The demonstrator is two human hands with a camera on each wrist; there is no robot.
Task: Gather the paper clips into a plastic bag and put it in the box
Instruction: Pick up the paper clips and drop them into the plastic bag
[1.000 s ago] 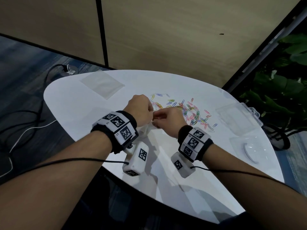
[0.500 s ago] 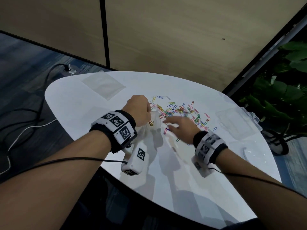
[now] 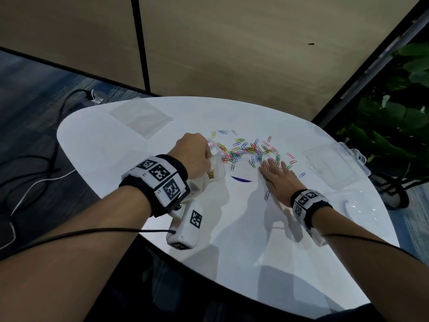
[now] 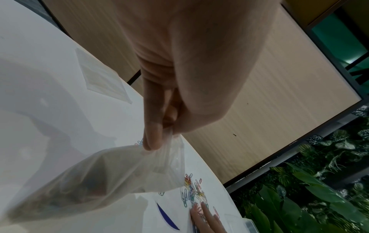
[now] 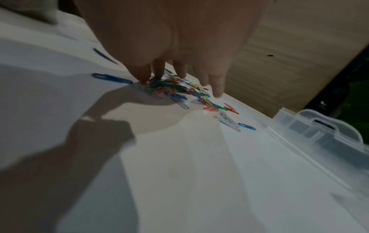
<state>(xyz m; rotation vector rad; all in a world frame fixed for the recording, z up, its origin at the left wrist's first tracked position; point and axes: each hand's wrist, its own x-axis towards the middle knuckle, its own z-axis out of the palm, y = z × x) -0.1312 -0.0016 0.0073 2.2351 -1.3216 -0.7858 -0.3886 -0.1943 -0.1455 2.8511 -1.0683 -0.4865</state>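
Observation:
Coloured paper clips (image 3: pixel 246 151) lie scattered on the white table (image 3: pixel 130 163). My left hand (image 3: pixel 193 154) pinches the rim of a clear plastic bag (image 3: pixel 214 174) that hangs just left of the pile with a few clips inside; the pinch on the bag (image 4: pixel 111 178) shows in the left wrist view. My right hand (image 3: pixel 276 175) lies with spread fingers on the right end of the pile, fingertips (image 5: pixel 216 93) touching clips (image 5: pixel 175 89). The clear plastic box (image 3: pixel 334 163) stands to the right of the clips.
A spare flat plastic bag (image 3: pixel 141 117) lies at the table's far left. The box lid (image 3: pixel 357 203) rests near the right edge. A dark blue mark (image 3: pixel 241 179) is on the table between my hands. Cables run over the floor at left, plants stand at right.
My right hand has left the bag's mouth, moved right and spread flat on the clips. My left hand still holds the bag, which now has a few clips in it.

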